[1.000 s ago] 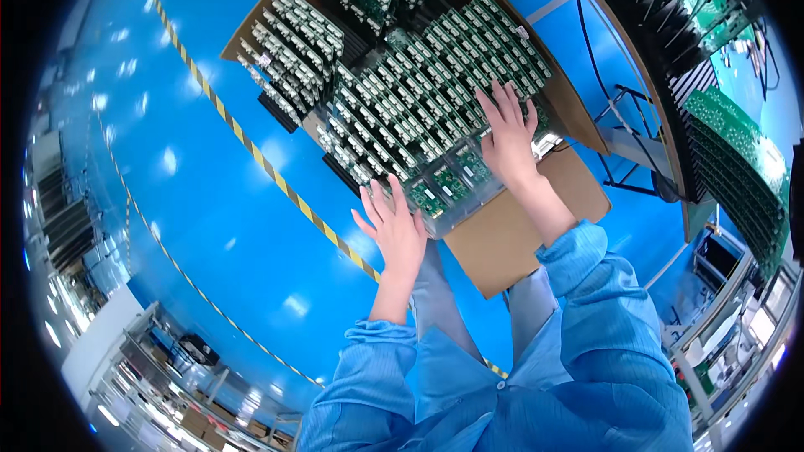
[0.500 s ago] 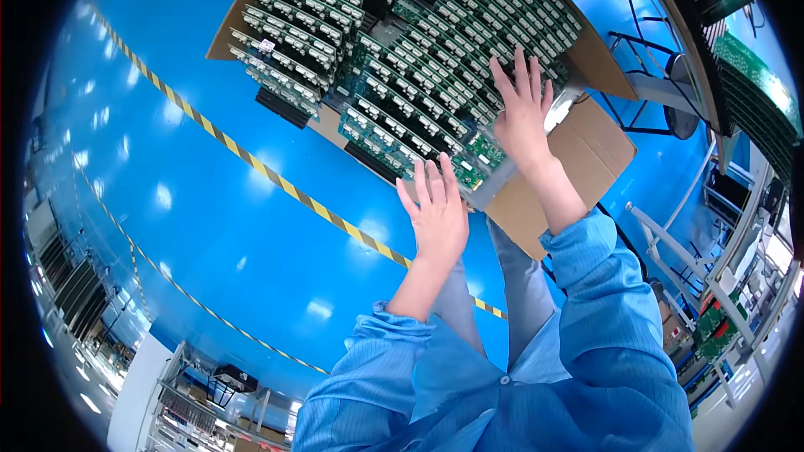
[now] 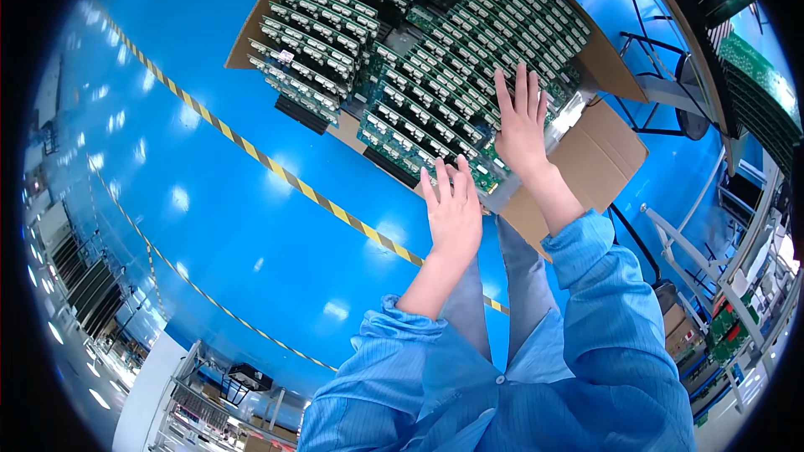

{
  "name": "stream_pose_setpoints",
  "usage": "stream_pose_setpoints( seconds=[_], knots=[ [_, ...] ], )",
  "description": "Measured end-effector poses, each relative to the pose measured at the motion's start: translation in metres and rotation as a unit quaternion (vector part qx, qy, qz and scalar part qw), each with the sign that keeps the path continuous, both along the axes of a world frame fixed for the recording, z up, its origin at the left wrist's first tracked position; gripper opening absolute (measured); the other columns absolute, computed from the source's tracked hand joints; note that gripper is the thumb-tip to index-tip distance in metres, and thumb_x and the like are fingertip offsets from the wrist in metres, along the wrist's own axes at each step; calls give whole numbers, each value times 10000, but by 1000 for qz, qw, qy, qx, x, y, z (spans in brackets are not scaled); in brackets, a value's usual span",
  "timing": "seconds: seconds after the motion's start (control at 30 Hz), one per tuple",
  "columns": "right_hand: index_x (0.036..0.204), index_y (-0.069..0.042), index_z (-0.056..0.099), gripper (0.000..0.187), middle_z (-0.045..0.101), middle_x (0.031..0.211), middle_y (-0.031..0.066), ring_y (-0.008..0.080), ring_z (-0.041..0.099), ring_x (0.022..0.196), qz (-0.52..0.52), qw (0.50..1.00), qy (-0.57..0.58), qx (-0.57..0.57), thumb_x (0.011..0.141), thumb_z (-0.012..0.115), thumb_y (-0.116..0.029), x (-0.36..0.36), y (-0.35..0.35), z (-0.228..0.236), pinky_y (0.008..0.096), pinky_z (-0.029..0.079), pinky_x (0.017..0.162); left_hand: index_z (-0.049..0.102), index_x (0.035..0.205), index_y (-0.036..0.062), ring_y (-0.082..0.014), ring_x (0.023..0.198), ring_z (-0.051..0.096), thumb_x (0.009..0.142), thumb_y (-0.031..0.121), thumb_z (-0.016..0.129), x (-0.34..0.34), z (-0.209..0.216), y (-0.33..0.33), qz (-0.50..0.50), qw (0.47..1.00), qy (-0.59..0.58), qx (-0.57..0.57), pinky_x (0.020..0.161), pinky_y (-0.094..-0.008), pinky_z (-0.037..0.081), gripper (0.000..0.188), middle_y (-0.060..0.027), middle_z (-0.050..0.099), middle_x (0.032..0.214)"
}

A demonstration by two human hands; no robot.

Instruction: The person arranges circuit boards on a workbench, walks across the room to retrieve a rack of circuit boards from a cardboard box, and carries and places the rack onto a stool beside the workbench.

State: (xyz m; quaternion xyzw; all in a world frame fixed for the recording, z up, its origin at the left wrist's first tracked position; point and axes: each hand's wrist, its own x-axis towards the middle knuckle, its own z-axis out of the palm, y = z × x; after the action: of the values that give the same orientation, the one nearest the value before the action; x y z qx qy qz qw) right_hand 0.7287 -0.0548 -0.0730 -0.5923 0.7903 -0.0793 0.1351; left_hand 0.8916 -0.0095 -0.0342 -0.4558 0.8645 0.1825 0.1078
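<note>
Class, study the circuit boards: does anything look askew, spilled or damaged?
The left group of boards slants differently from the larger block of boards, though fisheye bending may exaggerate this; no spill or clear damage shows.

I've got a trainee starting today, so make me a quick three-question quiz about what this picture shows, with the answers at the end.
1. True or false: most of the circuit boards stand on edge in rows.

2. Pick one. The striped tape on the blue floor is:
A. red and white
B. yellow and dark
C. plain white

3. Which reaches farther up the picture, the left hand or the right hand?

Key: 1. True. 2. B. 3. The right hand.
</note>
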Motion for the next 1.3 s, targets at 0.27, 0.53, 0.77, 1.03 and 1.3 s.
stream_pose_setpoints(
  seconds=[0.27, 0.53, 0.77, 1.03, 1.3],
  knots=[
    [1512, -156, 213, 925, 96, 1565, 210, 424, 127, 1436, 6, 1000, 9, 11, 698, 563, 109, 0, -1, -1, 579, 158, 1134, 270, 1436, -74, -396, 1327, 335, 718, 287, 745, 1, 3, -2, -14, 999, -18, -23, 1128, -601, 132, 933, -208, 454, 1267],
    [1512, -154, 214, 916, 90, 1567, 207, 430, 136, 1431, -1, 1000, 2, 12, 702, 551, 110, -1, -1, -3, 580, 153, 1135, 295, 1425, -64, -384, 1320, 347, 698, 269, 765, 3, 5, -3, -6, 1000, 5, -17, 1123, -601, 152, 928, -196, 469, 1250],
    [1513, -157, 210, 918, 92, 1567, 207, 423, 116, 1438, -2, 1000, 0, 15, 700, 542, 110, -2, 0, -1, 580, 140, 1140, 276, 1433, -62, -383, 1308, 358, 695, 256, 770, 6, 4, -4, -12, 1000, 19, -19, 1112, -615, 159, 943, -194, 467, 1236],
    [1514, -164, 205, 930, 90, 1569, 203, 415, 112, 1442, -6, 1000, -6, 14, 692, 540, 117, -1, -1, 0, 578, 136, 1142, 276, 1436, -56, -383, 1304, 357, 684, 251, 773, 6, 5, -4, -17, 999, 6, -28, 1119, -612, 152, 953, -180, 468, 1221],
    [1518, -173, 194, 948, 93, 1571, 198, 413, 120, 1441, -8, 1000, -9, 18, 689, 564, 99, 2, -2, 4, 573, 148, 1142, 281, 1435, -55, -375, 1302, 357, 696, 258, 766, 10, 5, -5, -27, 999, -12, -33, 1124, -602, 153, 938, -168, 468, 1218]
  ],
)
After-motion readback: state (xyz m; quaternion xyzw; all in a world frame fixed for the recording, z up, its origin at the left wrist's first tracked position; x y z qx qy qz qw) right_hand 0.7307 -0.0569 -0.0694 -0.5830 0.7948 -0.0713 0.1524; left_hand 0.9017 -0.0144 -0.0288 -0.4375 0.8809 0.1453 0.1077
